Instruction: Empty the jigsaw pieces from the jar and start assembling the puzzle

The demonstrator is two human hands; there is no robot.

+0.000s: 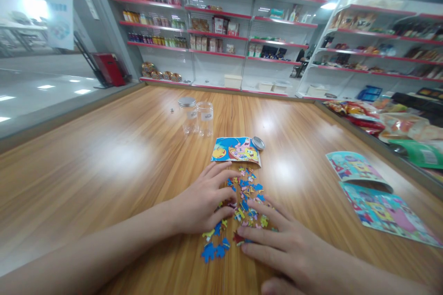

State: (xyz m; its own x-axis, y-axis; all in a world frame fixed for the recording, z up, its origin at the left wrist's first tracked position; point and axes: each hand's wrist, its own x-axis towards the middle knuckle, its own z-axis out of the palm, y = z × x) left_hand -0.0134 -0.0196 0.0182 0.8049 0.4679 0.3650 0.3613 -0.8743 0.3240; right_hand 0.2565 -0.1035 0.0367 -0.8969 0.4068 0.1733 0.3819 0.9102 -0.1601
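Observation:
A heap of small colourful puzzle pieces (247, 196) lies on the wooden table (121, 156) in front of me. My left hand (204, 200) rests flat on the left side of the heap with fingers spread. From the near right, my right hand (280, 244) lies flat too, fingers stretched out over the pieces. Neither hand grips a piece. A few blue pieces (214, 251) sit apart at the near edge of the heap. Just beyond the heap lies a cartoon picture card (235, 150).
Two clear jars (197, 117) stand farther back, one capped and one without a lid. A metal lid (258, 143) lies by the card. Two more cartoon sheets (374, 193) lie at the right. Snack bags fill the right edge; shop shelves line the back.

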